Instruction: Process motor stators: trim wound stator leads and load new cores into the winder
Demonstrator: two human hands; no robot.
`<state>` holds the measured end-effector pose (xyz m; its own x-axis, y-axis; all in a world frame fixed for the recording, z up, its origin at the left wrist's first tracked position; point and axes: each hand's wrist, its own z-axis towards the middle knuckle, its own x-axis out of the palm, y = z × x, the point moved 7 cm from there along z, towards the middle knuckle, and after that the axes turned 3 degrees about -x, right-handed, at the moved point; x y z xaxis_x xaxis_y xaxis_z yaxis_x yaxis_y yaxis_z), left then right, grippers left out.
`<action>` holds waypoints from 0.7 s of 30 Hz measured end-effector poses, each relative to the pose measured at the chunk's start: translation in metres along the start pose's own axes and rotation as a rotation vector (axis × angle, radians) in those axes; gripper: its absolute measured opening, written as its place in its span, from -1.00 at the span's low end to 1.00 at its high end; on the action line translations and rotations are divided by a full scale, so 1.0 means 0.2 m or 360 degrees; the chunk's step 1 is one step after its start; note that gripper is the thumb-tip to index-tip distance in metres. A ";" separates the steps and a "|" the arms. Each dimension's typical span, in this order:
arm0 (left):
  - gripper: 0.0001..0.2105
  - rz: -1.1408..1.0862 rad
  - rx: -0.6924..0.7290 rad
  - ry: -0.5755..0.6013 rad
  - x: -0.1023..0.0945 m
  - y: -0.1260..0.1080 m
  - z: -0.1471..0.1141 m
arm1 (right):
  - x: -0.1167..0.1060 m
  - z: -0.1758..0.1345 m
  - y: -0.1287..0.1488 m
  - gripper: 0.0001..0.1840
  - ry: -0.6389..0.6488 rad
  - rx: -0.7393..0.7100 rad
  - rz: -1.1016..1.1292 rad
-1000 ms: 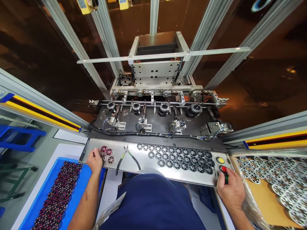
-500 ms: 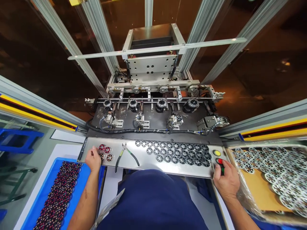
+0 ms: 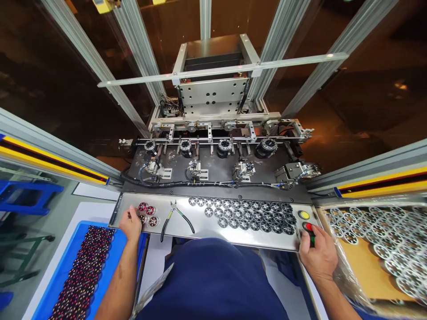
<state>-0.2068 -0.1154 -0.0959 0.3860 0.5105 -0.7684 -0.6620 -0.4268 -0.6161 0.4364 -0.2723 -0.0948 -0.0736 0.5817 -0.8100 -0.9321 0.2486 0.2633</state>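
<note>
My left hand (image 3: 131,226) is curled at the left end of the metal shelf (image 3: 200,227), fingertips together beside the red-and-black wound motor cores (image 3: 153,221). Anything inside its fingers is hidden. At the right end, my right hand (image 3: 319,254) has thumb and forefinger apart around a green button (image 3: 312,241), partly covered. A red button (image 3: 308,227) and a yellow button (image 3: 304,215) sit just above. Diagonal cutters (image 3: 174,218) lie on the shelf with handles spread. Rows of dark spoked motor rings (image 3: 247,215) fill its right half.
Behind the shelf stands a machine with several round black fixtures (image 3: 224,147) and small clamps (image 3: 245,170). A blue tray (image 3: 71,242) of wound cores is at lower left. A plastic-lined box (image 3: 362,262) holds silvery rings at right. Yellow-edged bars (image 3: 56,161) flank the frame.
The view has shifted slightly. Both hands stay at the same ends of the shelf, and the cutters, motor cores and rings keep their places.
</note>
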 end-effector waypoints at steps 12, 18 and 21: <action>-0.73 -0.0021 -0.0127 0.0046 0.02 0.05 -0.01 | -0.03 0.03 0.07 -0.58 -0.0058 -0.0135 -0.0010; -0.71 -0.0023 -0.0120 0.0033 0.01 0.04 -0.02 | -0.02 0.02 0.05 -0.60 -0.0039 -0.0114 0.0004; -0.68 -0.0027 -0.0095 0.0010 0.00 0.02 -0.02 | -0.01 0.02 0.04 -0.65 -0.0021 -0.0079 0.0005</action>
<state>-0.2081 -0.1201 -0.0990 0.4008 0.5136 -0.7587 -0.6160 -0.4619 -0.6381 0.4309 -0.2690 -0.0886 -0.0724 0.5929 -0.8020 -0.9484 0.2081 0.2394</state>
